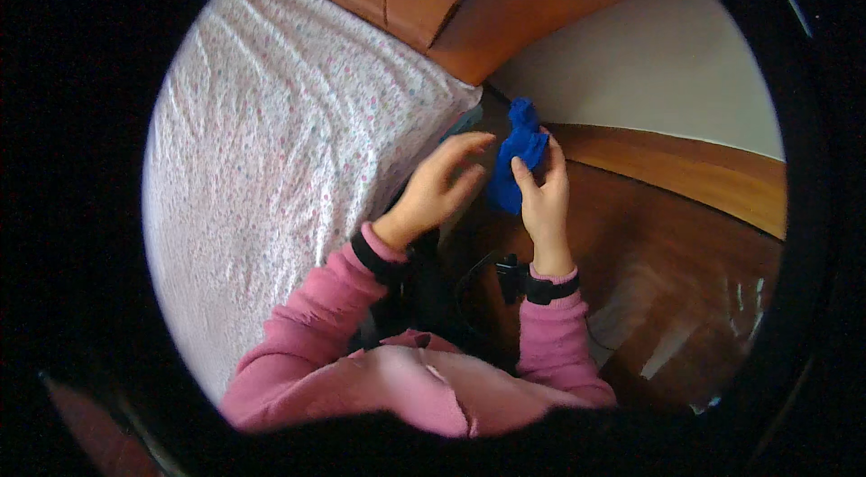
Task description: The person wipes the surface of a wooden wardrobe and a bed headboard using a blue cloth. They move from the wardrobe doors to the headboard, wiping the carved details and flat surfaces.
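A bright blue piece of crumpled fabric (512,184) hangs from my right hand (546,206). The thumb lies across its front and the other fingers are behind it. Its top end is bunched into a small knot-like lump, while the lower part drapes down; I cannot make out what kind of item it is. Just left of the fabric, my left hand (433,193) is raised with thumb and fingers apart and nothing in it. A gap separates it from the blue fabric. Black straps circle both wrists over pink sleeves.
To the left stretches a bed with a white floral sheet (298,134), its corner near my left hand. Brown wooden furniture (406,13) stands at the far end. On the right are a pale wall (658,71), a wooden baseboard (686,175) and a shiny dark brown floor (649,261).
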`<state>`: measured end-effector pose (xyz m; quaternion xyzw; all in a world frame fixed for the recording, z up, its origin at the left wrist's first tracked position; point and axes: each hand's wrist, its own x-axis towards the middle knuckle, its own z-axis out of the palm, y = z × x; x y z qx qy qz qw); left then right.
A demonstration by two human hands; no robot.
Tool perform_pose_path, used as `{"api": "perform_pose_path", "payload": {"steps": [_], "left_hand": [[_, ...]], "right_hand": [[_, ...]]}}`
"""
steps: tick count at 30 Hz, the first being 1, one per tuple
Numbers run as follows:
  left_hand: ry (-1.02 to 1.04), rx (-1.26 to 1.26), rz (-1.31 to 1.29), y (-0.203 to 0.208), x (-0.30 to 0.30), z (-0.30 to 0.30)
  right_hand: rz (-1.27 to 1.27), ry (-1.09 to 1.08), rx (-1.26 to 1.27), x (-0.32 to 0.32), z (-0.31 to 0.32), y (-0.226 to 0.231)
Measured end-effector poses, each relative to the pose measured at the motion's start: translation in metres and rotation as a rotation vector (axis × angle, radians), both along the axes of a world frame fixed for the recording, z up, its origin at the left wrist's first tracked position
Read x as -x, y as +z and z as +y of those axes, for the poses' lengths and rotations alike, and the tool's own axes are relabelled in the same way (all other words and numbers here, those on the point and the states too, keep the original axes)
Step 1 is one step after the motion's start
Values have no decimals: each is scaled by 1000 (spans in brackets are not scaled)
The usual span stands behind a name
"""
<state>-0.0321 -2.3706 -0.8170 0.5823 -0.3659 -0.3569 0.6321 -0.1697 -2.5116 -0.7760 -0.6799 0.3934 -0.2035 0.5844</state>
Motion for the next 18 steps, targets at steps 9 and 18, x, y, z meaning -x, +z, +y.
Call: {"api": "perform_pose_path", "payload": {"steps": [9, 18], "left_hand": [[375, -558, -591, -217, -54, 115], [83, -536, -704, -255, 49, 63]], "right_hand": [[47, -95, -4, 25, 10, -63], [161, -201, 22, 70, 4, -98]]}}
